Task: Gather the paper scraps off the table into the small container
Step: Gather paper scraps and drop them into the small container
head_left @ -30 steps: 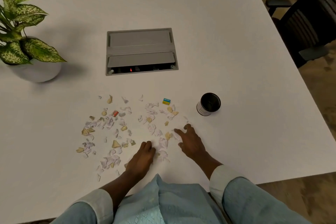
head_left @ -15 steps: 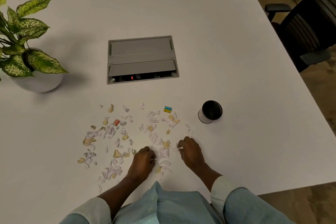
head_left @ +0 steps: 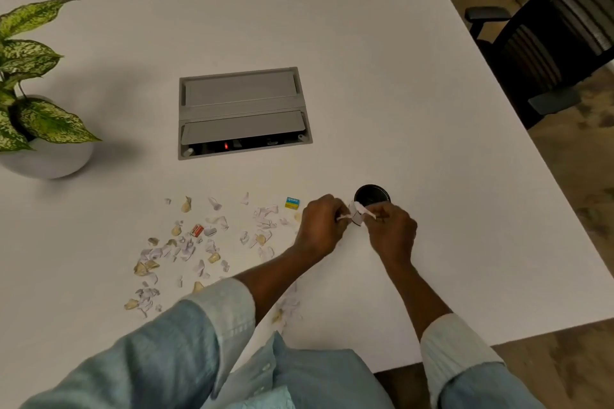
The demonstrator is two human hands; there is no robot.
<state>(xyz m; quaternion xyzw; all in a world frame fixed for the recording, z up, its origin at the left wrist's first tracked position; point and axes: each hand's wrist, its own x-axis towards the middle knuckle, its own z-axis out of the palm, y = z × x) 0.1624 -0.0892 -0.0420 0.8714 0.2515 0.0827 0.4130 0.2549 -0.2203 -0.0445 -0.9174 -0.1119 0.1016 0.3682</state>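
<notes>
Nearest the camera, the pale blue left sleeve [head_left: 199,325] and right sleeve [head_left: 455,345] reached out over the white counter [head_left: 432,143]. A few paper scraps [head_left: 186,249] lay by the near edge between the forearms. Most of them were spread to the left of the left arm, in a loose band with its long axis running from near-left toward far-right. They were mostly white and tan bits, with one small red-orange piece [head_left: 197,230] among them. Further out the left hand [head_left: 322,222] and right hand [head_left: 392,232] met knuckle to knuckle, both with fingers curled. Together they pinched a clump of white scraps [head_left: 357,214] between them, just beside the near-left rim of the small black container [head_left: 372,194]. The container stood upright with its round mouth facing up, and its lower wall was hidden behind the right hand and the clump. Just left of the left hand lay a small blue-and-yellow label scrap [head_left: 292,203], lying flat with its long side roughly left to right. It carried white lettering too small to read with certainty. Beyond that a grey cable hatch [head_left: 244,113] was set into the counter, long axis left to right, with a red light [head_left: 226,145] glowing in its near slot. At the far left stood a potted plant [head_left: 40,109] with speckled green leaves in a round white pot. Off the counter's far right corner was a dark office chair [head_left: 548,43].
</notes>
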